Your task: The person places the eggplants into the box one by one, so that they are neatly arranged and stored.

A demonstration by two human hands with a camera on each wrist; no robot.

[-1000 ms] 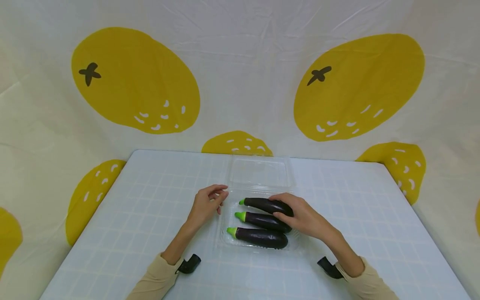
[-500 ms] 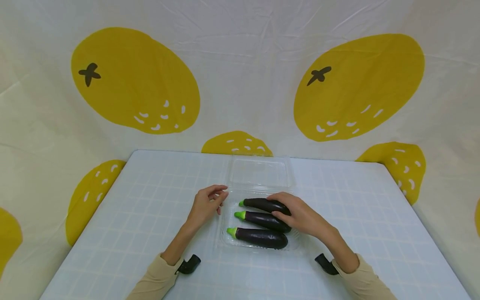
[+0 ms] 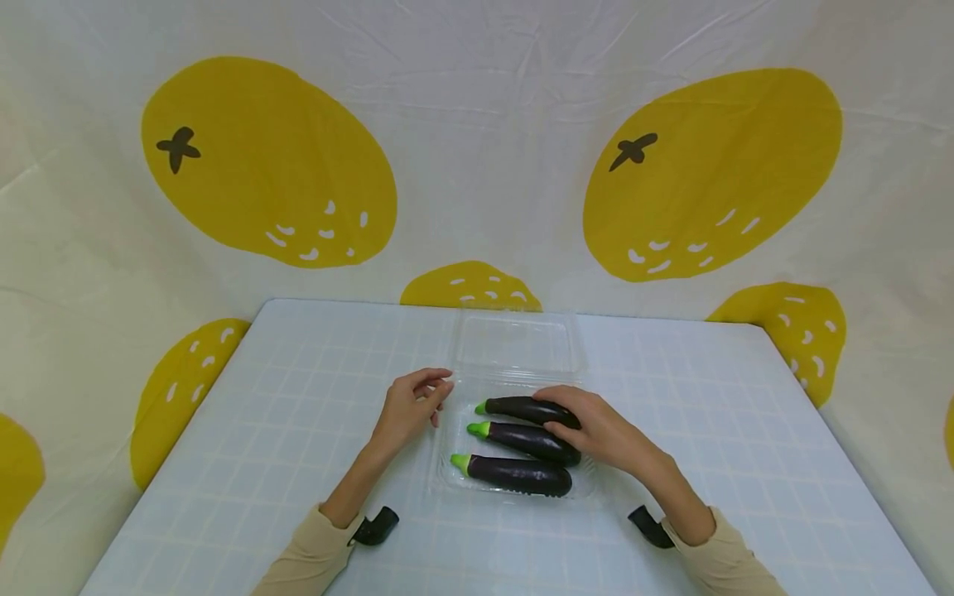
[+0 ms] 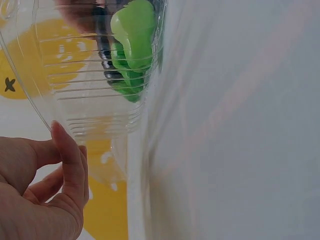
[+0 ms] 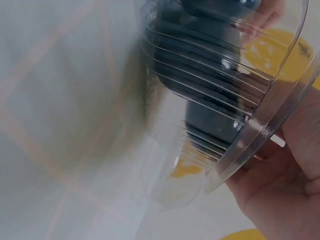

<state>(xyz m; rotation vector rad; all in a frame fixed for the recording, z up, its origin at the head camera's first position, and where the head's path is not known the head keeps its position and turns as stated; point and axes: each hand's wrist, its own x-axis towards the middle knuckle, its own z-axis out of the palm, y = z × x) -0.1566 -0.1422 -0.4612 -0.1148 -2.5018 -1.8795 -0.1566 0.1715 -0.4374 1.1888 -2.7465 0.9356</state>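
Your right hand (image 3: 600, 425) is gripping the farthest eggplant (image 3: 514, 407) by its blunt end, its long axis running left toward your loosely curled, empty left hand (image 3: 408, 407).

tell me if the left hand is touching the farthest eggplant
Apart: in the head view, a strip of the clear container shows between the left hand and the farthest eggplant.

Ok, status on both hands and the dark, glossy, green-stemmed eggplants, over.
Right hand grips farthest eggplant. Left hand by clear plastic hinged container, left side. Other two eggplants inside. Lid open behind, seemingly not in the way.
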